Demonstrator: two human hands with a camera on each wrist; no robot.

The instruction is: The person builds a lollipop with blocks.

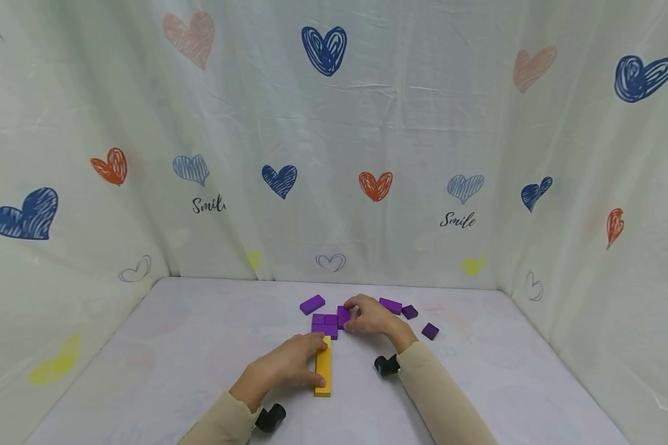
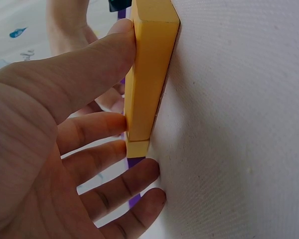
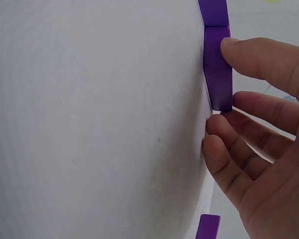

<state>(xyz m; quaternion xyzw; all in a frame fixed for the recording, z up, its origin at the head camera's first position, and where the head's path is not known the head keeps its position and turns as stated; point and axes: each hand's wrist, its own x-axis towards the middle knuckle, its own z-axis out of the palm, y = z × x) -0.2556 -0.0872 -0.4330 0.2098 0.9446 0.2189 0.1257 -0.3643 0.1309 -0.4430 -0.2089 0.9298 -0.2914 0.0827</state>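
Nearby, the left hand (image 1: 291,363) rests on a long, smooth yellow bar (image 1: 323,366) that points away from the person on the white bench (image 1: 200,346). Its grip is wide, thumb toward the near end and index finger toward the far one, probably to keep the bar straight. Just past it sits a tight cluster of flat purple blocks (image 1: 328,329). Beside these, the right hand (image 1: 373,315) touches a rectangular purple block (image 1: 342,315), its grip spread without wrapping round, perhaps to hold edges flush. Rightward lie a small dark purple square block (image 1: 430,331), a second square block (image 1: 409,311) and a purple oblong (image 1: 390,305), seemingly kept within reach; an angled purple oblong (image 1: 312,304) lies behind the cluster. Beyond hangs a white heart-printed curtain (image 1: 334,136).
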